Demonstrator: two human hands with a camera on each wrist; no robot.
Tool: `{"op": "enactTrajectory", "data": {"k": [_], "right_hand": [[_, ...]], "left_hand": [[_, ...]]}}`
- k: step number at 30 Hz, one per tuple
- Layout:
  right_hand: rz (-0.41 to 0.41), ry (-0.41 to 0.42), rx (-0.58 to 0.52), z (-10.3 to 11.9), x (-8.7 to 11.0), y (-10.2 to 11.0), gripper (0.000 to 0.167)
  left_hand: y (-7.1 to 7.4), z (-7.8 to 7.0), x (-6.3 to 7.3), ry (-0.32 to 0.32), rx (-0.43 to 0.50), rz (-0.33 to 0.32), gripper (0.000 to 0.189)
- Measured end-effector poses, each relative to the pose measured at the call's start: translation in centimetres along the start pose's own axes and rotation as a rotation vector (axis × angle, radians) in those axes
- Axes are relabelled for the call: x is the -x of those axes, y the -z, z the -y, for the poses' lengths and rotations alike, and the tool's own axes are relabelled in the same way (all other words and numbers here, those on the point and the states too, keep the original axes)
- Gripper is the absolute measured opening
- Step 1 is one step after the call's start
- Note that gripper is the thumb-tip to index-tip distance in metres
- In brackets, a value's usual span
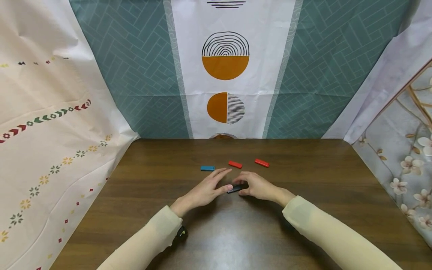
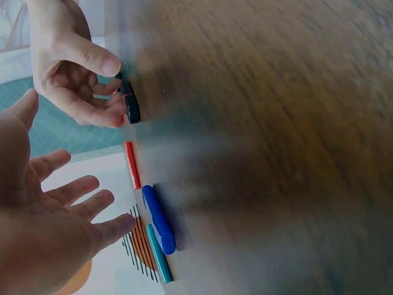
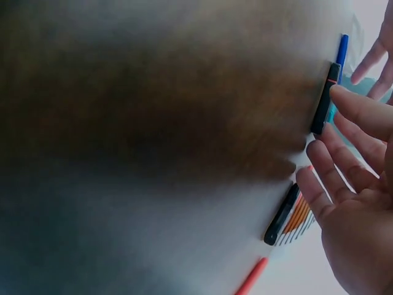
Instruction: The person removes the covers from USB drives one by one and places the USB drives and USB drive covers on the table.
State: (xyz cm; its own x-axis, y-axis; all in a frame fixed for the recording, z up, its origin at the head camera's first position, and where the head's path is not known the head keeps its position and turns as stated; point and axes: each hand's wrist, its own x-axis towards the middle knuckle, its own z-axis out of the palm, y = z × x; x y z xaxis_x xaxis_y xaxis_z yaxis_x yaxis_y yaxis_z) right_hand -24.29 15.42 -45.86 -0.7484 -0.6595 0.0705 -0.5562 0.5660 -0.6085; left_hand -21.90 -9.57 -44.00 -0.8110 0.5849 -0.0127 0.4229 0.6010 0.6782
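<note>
My left hand [image 1: 203, 192] is low over the table with its fingers spread and nothing in them. Its thumb tip overlaps one end of a slim black stick-like piece [image 1: 235, 189] in the head view. From the other side, my right hand [image 1: 259, 187] reaches over the same piece, thumb and fingers loosely bent and apart. In the right wrist view the black piece [image 3: 325, 98] shows a thin red line and lies by the thumb tip. A second black piece [image 3: 282, 215] lies below the little finger. A blue piece [image 2: 158, 220] lies beyond my left fingers.
On the brown table [image 1: 152, 161], a teal-blue piece [image 1: 207, 168] and two red ones, a left one [image 1: 235, 164] and a right one [image 1: 261, 162], lie farther back. A patterned cloth [image 1: 224, 82] hangs behind the table's back edge. A dark device [image 1: 182, 231] shows below the left sleeve.
</note>
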Motion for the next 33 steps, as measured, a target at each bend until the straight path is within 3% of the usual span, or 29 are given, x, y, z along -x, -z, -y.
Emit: {"op": "enactTrajectory", "data": {"k": [16, 33], "right_hand": [[0.017, -0.029, 0.110, 0.4, 0.0, -0.2, 0.020], [-0.031, -0.002, 0.006, 0.2, 0.4, 1.3, 0.020]], "left_hand": [[-0.4, 0.1, 0.2, -0.006, 0.004, 0.012, 0.070], [-0.3, -0.4, -0.3, -0.025, -0.020, 0.010, 0.070]]}}
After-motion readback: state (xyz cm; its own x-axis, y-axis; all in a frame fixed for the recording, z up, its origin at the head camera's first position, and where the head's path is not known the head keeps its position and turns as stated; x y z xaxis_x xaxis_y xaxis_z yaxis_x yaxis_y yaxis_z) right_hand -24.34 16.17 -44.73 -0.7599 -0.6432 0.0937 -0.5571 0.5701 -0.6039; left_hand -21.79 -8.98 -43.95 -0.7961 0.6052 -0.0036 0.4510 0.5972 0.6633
